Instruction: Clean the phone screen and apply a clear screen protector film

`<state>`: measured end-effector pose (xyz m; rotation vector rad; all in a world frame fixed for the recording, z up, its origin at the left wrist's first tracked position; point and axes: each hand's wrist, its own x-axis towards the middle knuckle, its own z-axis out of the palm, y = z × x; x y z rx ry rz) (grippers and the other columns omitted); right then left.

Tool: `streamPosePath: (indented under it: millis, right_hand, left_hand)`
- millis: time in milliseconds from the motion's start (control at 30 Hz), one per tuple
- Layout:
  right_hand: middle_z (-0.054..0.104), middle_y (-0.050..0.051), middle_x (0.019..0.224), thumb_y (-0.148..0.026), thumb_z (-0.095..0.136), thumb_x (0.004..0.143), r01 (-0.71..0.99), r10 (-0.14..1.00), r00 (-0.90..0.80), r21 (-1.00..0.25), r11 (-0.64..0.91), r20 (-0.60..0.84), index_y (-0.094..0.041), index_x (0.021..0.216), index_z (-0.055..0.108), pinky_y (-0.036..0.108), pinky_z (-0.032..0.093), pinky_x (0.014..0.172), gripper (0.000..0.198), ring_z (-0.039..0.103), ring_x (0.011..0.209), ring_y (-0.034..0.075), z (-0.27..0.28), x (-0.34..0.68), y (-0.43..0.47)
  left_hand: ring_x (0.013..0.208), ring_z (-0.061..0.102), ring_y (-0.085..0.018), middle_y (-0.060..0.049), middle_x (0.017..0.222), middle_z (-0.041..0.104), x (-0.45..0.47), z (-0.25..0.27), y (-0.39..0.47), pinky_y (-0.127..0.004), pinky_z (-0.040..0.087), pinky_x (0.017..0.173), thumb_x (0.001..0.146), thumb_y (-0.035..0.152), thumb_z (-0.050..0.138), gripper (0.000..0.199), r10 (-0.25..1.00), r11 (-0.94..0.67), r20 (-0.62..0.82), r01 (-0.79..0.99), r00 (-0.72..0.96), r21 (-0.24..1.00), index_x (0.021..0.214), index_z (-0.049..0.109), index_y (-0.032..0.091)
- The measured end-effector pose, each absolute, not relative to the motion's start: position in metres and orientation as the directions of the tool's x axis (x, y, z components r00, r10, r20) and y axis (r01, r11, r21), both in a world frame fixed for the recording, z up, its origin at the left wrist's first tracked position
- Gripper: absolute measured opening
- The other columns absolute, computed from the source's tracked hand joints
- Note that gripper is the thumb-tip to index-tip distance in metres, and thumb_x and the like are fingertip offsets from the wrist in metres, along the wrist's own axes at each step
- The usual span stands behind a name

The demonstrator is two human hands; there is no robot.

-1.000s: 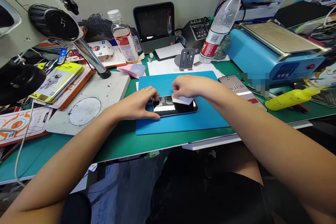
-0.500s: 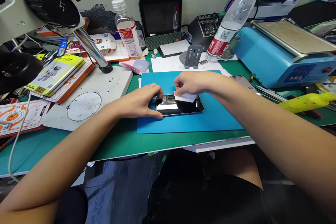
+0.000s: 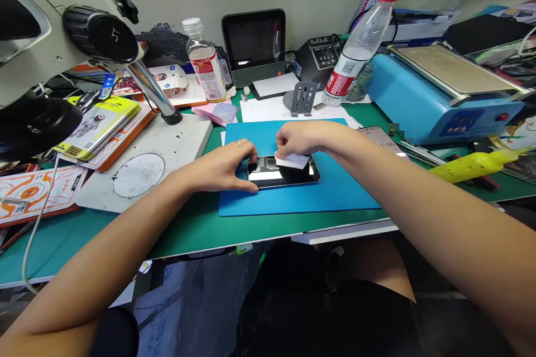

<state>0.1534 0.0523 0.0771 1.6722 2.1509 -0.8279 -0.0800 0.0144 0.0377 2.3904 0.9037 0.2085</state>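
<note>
A smartphone (image 3: pixel 288 175) with a dark, glossy face lies flat on a blue mat (image 3: pixel 335 198). Reflections show on its screen. My left hand (image 3: pixel 228 167), a ring on one finger, grips the phone's left end, thumb along the near edge and curled fingers at the far edge. Over the phone's upper middle, my right hand (image 3: pixel 298 138) is closed on a white wipe (image 3: pixel 293 162), pressed to the screen. Whether the wipe is cloth or paper I cannot tell. Most of my right fingertips are hidden.
A microscope stand base (image 3: pixel 142 175) and stacked boxes (image 3: pixel 100 128) stand at left. Behind are a bottle (image 3: pixel 206 70), a dark display (image 3: pixel 254 39), a grey phone holder (image 3: pixel 304 99) and a red-capped bottle (image 3: pixel 355 50). A blue machine (image 3: pixel 419 97) and yellow tube (image 3: pixel 471 166) are at right.
The camera view has shifted slightly, so the bench items sit a little lower in the picture. Both hands keep their hold; the wipe remains on about the same part of the phone.
</note>
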Motion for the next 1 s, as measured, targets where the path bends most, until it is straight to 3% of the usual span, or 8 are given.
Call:
streamPosePath:
  millis: [167,433,600,867,933,1000]
  right_hand:
    - [0.069,0.004,0.075,-0.033,0.075,0.081,0.967,0.802,-0.222,-0.230,0.109,-0.555,-0.021,0.076,0.068,0.030,0.042,0.056,0.014,0.060,0.067,0.019,0.080,0.180,0.048]
    - [0.073,0.005,0.080,-0.030,0.073,0.083,0.951,0.836,-0.264,-0.275,0.142,-0.482,-0.022,0.086,0.071,0.030,0.041,0.059,0.009,0.064,0.071,0.020,0.079,0.149,0.040]
    - [0.075,0.007,0.091,-0.034,0.066,0.089,0.908,0.865,-0.357,-0.349,0.232,-0.354,-0.022,0.089,0.068,0.030,0.039,0.063,0.012,0.065,0.080,0.021,0.069,0.122,0.027]
    - [0.073,0.008,0.091,-0.030,0.060,0.093,0.826,0.872,-0.469,-0.417,0.379,-0.137,-0.021,0.086,0.063,0.032,0.034,0.064,0.011,0.063,0.086,0.024,0.049,0.112,0.021]
    - [0.072,0.008,0.091,-0.030,0.057,0.095,0.815,0.873,-0.478,-0.420,0.400,-0.097,-0.021,0.082,0.059,0.032,0.034,0.065,0.016,0.062,0.086,0.023,0.046,0.114,0.013]
    - [0.071,0.008,0.093,-0.029,0.055,0.098,0.801,0.867,-0.494,-0.420,0.427,-0.061,-0.022,0.080,0.055,0.032,0.035,0.068,0.019,0.060,0.086,0.022,0.042,0.115,0.000]
  left_hand:
    - [0.090,0.055,-0.022,-0.004,0.103,0.059,-0.078,0.041,0.013,-0.035,0.044,0.077,0.079,0.057,0.078,0.047,0.645,-0.615,-0.046,0.554,0.763,0.561,0.099,0.053,0.022]
    - [0.096,0.060,-0.026,-0.007,0.110,0.064,-0.078,0.043,0.012,-0.038,0.049,0.082,0.073,0.060,0.081,0.058,0.673,-0.587,-0.055,0.578,0.738,0.567,0.110,0.058,0.022]
    - [0.108,0.061,-0.032,-0.012,0.124,0.062,-0.083,0.041,0.015,-0.043,0.051,0.090,0.063,0.069,0.086,0.084,0.699,-0.604,0.022,0.573,0.715,0.554,0.124,0.054,0.022]
    - [0.100,0.059,-0.030,-0.010,0.115,0.061,-0.087,0.039,0.020,-0.039,0.048,0.084,0.062,0.075,0.083,0.085,0.697,-0.619,0.014,0.592,0.717,0.516,0.119,0.051,0.020]
    - [0.094,0.058,-0.027,-0.009,0.110,0.061,-0.089,0.040,0.020,-0.038,0.047,0.081,0.065,0.082,0.076,0.081,0.688,-0.628,0.041,0.566,0.724,0.534,0.112,0.051,0.021]
    - [0.089,0.055,-0.025,-0.008,0.103,0.061,-0.091,0.043,0.020,-0.038,0.044,0.079,0.079,0.089,0.054,0.072,0.682,-0.642,0.121,0.511,0.722,0.571,0.103,0.050,0.021]
